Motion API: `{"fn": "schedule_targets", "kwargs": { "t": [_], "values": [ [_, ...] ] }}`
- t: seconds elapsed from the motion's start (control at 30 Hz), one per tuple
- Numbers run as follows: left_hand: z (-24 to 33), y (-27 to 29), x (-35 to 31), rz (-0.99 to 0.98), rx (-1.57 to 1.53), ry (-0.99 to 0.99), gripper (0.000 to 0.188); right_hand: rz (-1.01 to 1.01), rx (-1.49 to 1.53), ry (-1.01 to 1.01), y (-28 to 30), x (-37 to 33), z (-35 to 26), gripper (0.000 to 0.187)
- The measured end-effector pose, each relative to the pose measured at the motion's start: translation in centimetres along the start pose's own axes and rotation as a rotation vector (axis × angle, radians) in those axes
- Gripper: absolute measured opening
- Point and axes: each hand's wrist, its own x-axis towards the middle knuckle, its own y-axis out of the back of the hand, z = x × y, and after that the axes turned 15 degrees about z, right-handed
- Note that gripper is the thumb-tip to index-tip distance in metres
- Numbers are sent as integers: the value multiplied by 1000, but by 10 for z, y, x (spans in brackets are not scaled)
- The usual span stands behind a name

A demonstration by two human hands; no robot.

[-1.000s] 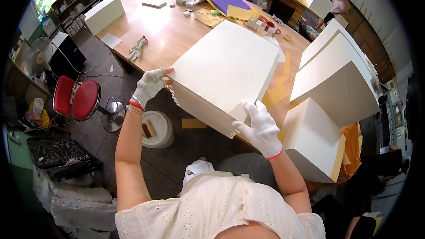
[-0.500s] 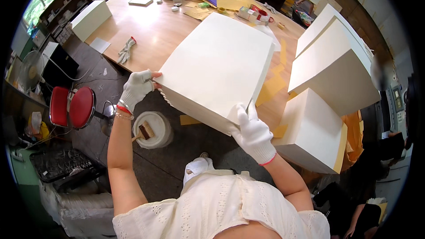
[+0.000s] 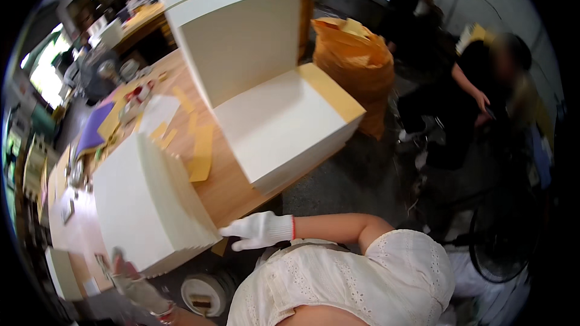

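Note:
A large stack of white paper sheets (image 3: pixel 136 202) lies tilted across the table edge on my left, its layered side facing right. My right hand (image 3: pixel 260 230), in a white glove with a red cuff, reaches toward the stack's near corner. Its fingers are stretched out, with the thumb apart, and the fingertips are at or almost touching that corner. My left hand (image 3: pixel 133 284), gloved with bare fingertips, is beside the stack's near left side. Motion blurs it, but its fingers look extended and hold nothing visible.
More white stacks stand on the wooden table (image 3: pixel 232 196): a low block (image 3: pixel 272 121) and a taller one (image 3: pixel 241 42) behind. Yellow paper strips (image 3: pixel 202 151) lie between. A white bucket (image 3: pixel 202 293) with a brush is below. An orange sack (image 3: pixel 356 66) and a seated person (image 3: pixel 483 90) are at right.
My view has swung to the right. Both hands have come off the white stack they gripped; the right hand's fingers are now stretched out, and the left hand is lower beside the stack.

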Motion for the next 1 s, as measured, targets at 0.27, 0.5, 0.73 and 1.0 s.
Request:
{"fn": "schedule_targets", "kwargs": {
  "t": [0.27,0.5,0.73,1.0],
  "values": [
    [98,-315,-178,-998,-12,-461,26,278,2,-384,68,-166,98,49],
    [115,-444,-291,-1182,286,-893,28,653,117,-414,79,-240,155,45],
    [106,-462,-285,-1238,139,-629,24,742,171,-295,93,-258,202,45],
    [126,-462,-288,-1252,239,-541,17,682,190,-189,121,-249,216,42]
  ]
}}
